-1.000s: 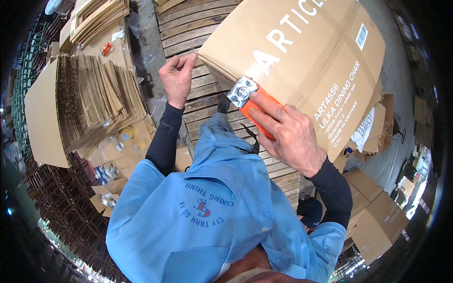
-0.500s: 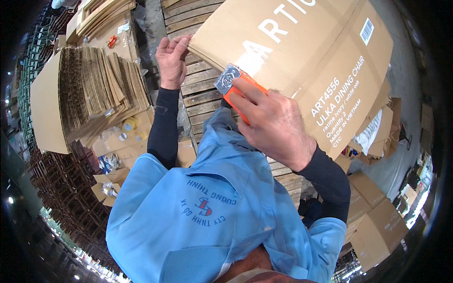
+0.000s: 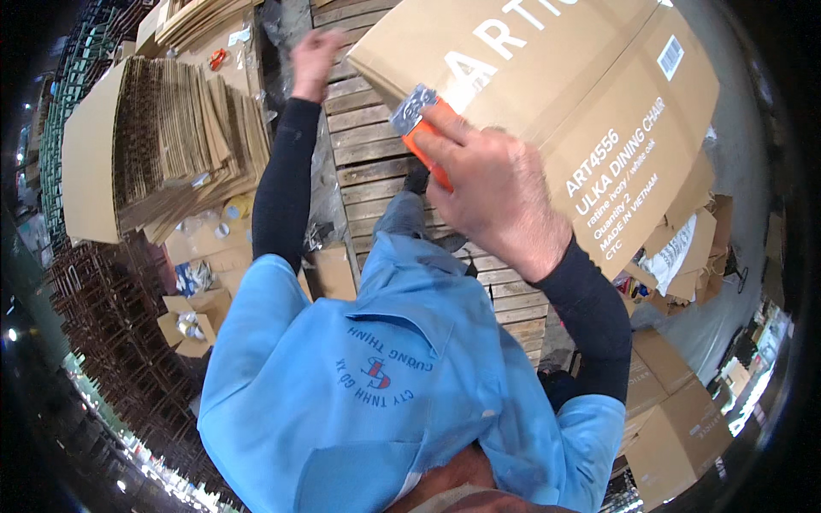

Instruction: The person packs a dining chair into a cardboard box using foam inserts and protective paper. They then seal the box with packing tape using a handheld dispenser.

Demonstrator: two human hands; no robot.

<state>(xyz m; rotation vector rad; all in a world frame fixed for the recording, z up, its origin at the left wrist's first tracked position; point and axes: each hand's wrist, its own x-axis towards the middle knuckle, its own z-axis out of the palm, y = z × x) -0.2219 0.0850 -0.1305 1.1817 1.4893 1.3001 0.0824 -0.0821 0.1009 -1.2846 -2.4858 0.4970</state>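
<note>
A large printed brown carton (image 3: 530, 111) lies at the upper right, on wooden slats. My right hand (image 3: 492, 175) is wrapped round an orange tape dispenser (image 3: 425, 137) with a grey, shiny end. That end sits at the carton's near left edge; whether it presses on the cardboard I cannot tell. Left of the carton's corner, my left hand (image 3: 315, 61) is raised and apart from it. Motion smears its fingers, so their closing does not show.
A tall stack of folded cardboard (image 3: 171, 137) stands at the left, near a small orange tool (image 3: 217, 59) and tape rolls (image 3: 222, 229). An open small box (image 3: 192, 325) sits below. More cartons (image 3: 671, 410) are at the lower right. Slatted wood (image 3: 368, 137) runs beneath.
My left hand has come off the carton's corner and moved up and slightly left. My right hand has stayed near the edge with the tape dispenser, now slightly higher in view.
</note>
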